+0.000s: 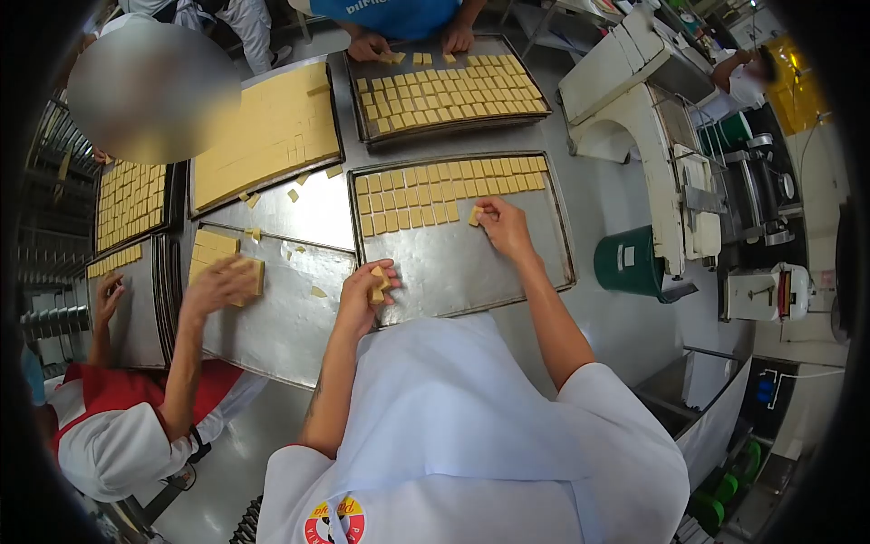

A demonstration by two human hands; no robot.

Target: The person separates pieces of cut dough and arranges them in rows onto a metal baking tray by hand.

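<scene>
A metal tray lies in front of me with rows of small yellow dough pieces across its far part. My right hand pinches one dough piece over the tray, at the end of the nearest row. Over the tray's near left corner, my left hand is closed round a few dough pieces, palm turned up.
A co-worker's hand is on dough blocks at the left. Beyond lie a large dough sheet and another filled tray, with a second person's hands there. A green bin stands right.
</scene>
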